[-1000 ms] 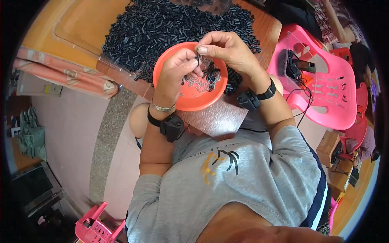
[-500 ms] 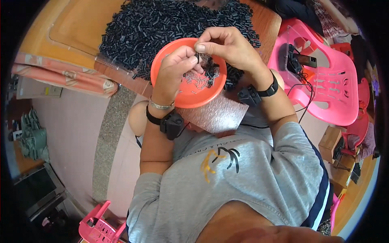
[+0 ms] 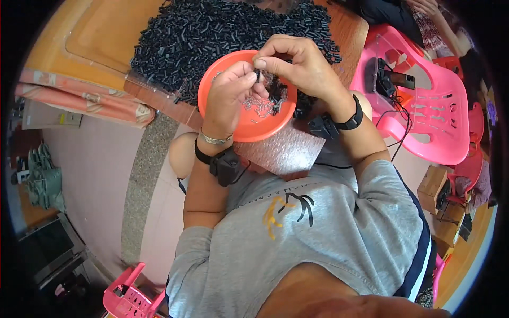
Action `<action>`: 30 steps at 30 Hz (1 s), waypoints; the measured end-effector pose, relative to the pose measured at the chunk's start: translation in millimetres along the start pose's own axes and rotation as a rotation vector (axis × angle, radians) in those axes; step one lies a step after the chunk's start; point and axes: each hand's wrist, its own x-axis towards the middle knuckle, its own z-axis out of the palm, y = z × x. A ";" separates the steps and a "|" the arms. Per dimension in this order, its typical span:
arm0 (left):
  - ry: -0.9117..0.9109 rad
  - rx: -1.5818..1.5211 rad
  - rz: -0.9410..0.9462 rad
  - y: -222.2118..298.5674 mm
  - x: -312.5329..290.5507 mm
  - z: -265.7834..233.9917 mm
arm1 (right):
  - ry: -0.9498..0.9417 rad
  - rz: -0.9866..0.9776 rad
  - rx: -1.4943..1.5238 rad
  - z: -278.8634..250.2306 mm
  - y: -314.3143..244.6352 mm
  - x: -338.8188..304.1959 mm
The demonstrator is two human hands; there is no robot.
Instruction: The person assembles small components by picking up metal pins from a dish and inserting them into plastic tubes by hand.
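Note:
Over an orange bowl, both hands meet with fingertips close together. My left hand is closed, its thumb and forefinger pinching a small dark cylindrical piece. From the other side my right hand pinches at the top of that same piece; its fingertips hide what else they hold, if anything. Inside the bowl lie many small shiny metal pins, with black pieces along its right side. Beyond the bowl spreads a large heap of short black cylinders on the table.
The wooden table carries the heap. A shiny translucent sheet lies below the bowl over my lap. At right stands a pink plastic chair with a phone and black cables. Another person's arm shows at the upper right.
My left hand has shifted slightly, its lower fingers turning toward the bowl. My right hand stays nearly in place. The other person's arm at the upper right has moved.

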 end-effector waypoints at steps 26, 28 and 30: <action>0.130 -0.089 0.036 -3.5 2.4 6.7 | 0.074 -0.192 -0.364 10.8 -3.9 -2.7; 0.121 -0.080 0.035 -3.9 2.1 6.3 | 0.073 -0.186 -0.366 10.6 -2.6 -2.9; 0.120 -0.055 0.048 -3.9 1.5 6.5 | 0.069 -0.213 -0.399 10.2 0.0 -2.4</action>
